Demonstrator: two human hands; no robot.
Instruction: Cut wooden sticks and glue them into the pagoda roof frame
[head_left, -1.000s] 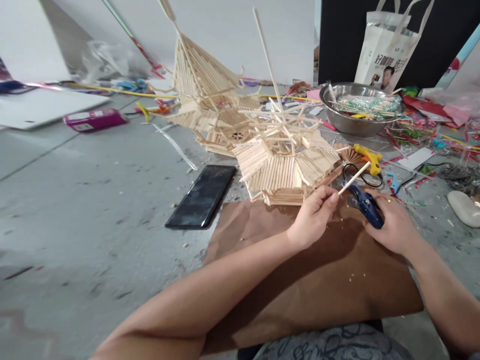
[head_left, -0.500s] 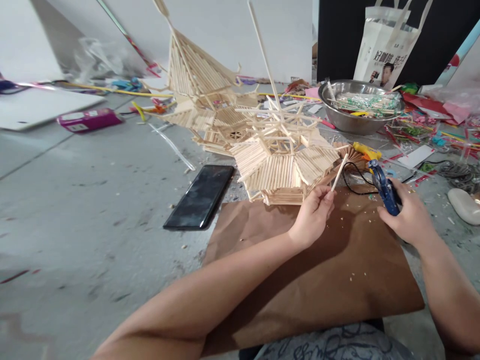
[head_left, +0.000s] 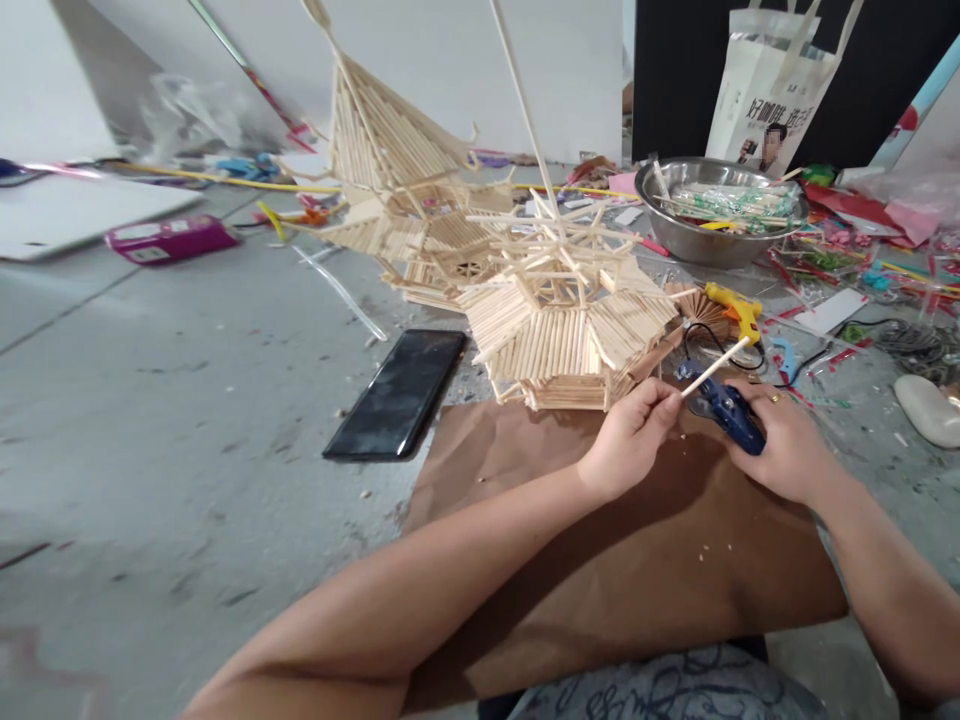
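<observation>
My left hand pinches a thin wooden stick, which points up and to the right. Closed round a blue-handled cutter, my right hand holds the tool's head beside the stick near my left fingertips. Whether the jaws touch the stick I cannot tell. Just beyond my left hand stands a low model building made of wooden sticks, with a sloped roof. A taller stick model with a pointed roof is behind it. Brown paper lies under both hands.
A black phone lies left of the paper. Beyond my right hand are a yellow glue gun with a black cord and a metal bowl of packaged sticks. A white bag stands behind it. A white stone-like object lies at right.
My right hand has brought the cutter left, up to the stick. The stick in my left hand has tipped from steep to slanting rightward.
</observation>
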